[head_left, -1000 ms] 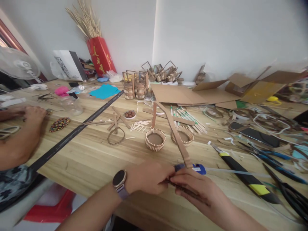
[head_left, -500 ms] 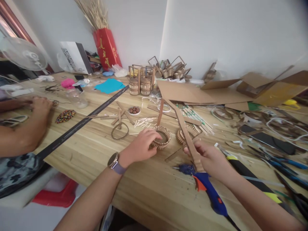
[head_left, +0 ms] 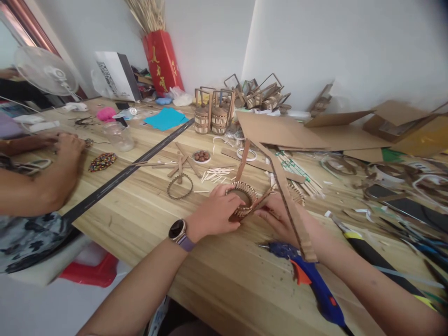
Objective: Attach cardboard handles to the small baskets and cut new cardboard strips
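Note:
My left hand [head_left: 215,212], with a watch on its wrist, grips a small round basket [head_left: 243,198] made of sticks and cardboard and tilts it up off the table. My right hand [head_left: 280,221] pinches a short cardboard strip against the basket's rim. A long cardboard strip [head_left: 287,196] runs across my right hand from the back of the table. A blue glue gun [head_left: 310,280] lies on the table just in front of my right forearm.
Another person's arm [head_left: 38,182] rests at the left near a beaded piece [head_left: 102,161]. A long black ruler [head_left: 126,173] crosses the wooden table [head_left: 147,219]. Finished baskets [head_left: 213,119], cardboard sheets [head_left: 280,133], sticks, a fan [head_left: 45,77] and tools at the right surround me.
The glue gun went from my hands to the table. My left hand reached to the basket and lifted it; my right hand brought a cardboard strip to its rim.

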{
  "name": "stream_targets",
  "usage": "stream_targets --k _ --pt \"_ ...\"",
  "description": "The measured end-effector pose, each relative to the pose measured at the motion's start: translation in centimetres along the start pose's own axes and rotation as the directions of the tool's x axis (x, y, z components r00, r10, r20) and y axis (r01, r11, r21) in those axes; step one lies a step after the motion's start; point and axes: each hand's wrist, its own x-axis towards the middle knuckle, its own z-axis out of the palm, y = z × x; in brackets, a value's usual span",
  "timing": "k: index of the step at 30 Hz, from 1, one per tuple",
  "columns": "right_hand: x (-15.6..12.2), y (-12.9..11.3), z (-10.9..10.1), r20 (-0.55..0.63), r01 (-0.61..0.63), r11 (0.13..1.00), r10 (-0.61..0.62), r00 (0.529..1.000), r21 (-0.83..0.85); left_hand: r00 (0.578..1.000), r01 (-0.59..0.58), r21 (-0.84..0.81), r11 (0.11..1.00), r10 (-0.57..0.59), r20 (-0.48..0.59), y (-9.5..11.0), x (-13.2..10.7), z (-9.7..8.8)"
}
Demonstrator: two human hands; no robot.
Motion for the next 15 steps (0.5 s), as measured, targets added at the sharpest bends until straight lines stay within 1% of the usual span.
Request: stream_targets --k 4,10,15 --pt "0.2 0.6 0.3 0.014 0.031 0.999 -0.031 0.999 -0.033 1.0 -0.01 0.022 1.0 0.01 -0.006 -0.1 0.1 0.1" --pt "0.3 1.5 1.6 -0.057 0.027 0.999 -0.029 0.998 -0.027 1.0 0.005 0.007 1.0 -0.005 -0.012 0.2 0.4 -0.1" --pt "0.4 1.5 2.0 -0.073 0.017 1.0 -0.018 0.997 -0.017 0.999 0.029 -0.003 1.0 -0.029 -0.016 0.4 0.5 0.0"
